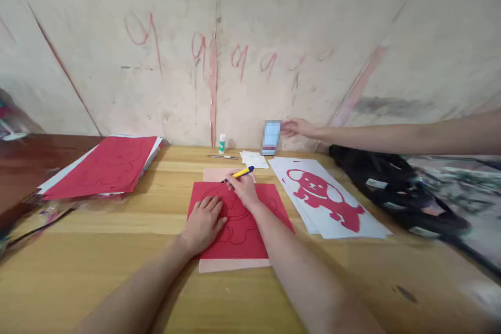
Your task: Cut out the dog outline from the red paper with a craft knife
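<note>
A red sheet of paper (235, 250) with a dark animal outline lies before me, over a paler sheet (219, 266) that shows at its top and bottom edges. My left hand (204, 223) rests flat on the red paper's left side, fingers spread. In my right hand (243, 190) is a yellow pen (241, 173) with a dark blue end; its tip points left, near the paper's upper edge. Part of the drawn outline is hidden under my hands and right forearm.
At left is a stack of red and white sheets (105, 167). White sheets with a red paper-cut dog (329, 195) lie at right, beside a black bag (391, 188). A glue stick (222, 144) stands near the wall. Another person's hand (299, 128) touches a phone (271, 137).
</note>
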Available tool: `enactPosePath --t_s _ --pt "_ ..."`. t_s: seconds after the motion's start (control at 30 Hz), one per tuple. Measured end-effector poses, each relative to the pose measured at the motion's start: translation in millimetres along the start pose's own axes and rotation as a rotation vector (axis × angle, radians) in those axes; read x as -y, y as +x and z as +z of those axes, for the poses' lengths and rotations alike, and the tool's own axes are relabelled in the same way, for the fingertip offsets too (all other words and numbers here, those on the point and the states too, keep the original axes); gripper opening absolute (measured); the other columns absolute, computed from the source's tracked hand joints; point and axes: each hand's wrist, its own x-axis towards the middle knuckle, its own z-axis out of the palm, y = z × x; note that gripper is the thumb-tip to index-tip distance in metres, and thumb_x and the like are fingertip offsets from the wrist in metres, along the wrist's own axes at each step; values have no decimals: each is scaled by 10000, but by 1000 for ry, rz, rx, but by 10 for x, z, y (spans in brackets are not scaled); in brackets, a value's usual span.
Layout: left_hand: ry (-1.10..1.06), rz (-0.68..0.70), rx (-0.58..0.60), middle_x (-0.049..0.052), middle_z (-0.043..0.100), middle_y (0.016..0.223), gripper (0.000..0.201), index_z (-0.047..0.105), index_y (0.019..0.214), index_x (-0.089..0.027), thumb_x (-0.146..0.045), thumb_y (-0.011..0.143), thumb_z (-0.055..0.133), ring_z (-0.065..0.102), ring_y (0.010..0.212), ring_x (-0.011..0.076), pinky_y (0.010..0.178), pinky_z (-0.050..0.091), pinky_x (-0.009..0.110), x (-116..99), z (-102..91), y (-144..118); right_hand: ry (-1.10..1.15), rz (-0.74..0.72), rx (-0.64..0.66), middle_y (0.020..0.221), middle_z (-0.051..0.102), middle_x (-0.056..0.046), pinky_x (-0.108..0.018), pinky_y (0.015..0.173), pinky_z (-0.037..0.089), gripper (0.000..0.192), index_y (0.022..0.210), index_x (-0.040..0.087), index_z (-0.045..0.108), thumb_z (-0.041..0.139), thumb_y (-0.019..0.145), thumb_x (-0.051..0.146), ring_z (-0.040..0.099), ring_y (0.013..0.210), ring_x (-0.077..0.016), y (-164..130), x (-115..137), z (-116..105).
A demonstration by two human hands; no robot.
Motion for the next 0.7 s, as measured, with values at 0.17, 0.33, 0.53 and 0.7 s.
enactPosePath --t_s 0.17,0.33,0.53,0.7 --pt "-21 10 -37 121 527 1363 399 518 1294 -155 -352 954 449 443 1256 307 1000 387 490 7 2 -65 -23 36 65 600 596 20 -222 477 420 213 759 179 596 650 682 371 539 479 -104 -66 4 -19" --pt "-54 46 -86 119 554 1324 371 534 1271 -173 -343 952 450 463 1231 294 975 404 469 28 9 -55 -83 10 75 584 578 24 -247 527 449 169 753 187 576 635 685 330 543 492 -116 -84 26 -19" --pt "-44 51 -85 118 558 1314 368 536 1264 -164 -339 957 435 467 1215 289 979 399 463 38 8 -53 -175 -26 88 591 574 16 -260 551 446 143 751 185 577 605 707 317 544 519 -130 -83 -1 -9" --pt "-31 55 -65 112 554 1320 371 533 1263 -156 -344 959 431 456 1226 290 977 401 463 43 14 -47 -206 -25 83 624 585 11 -264 553 449 157 764 183 577 598 709 329 543 522 -129 -82 -5 -11"
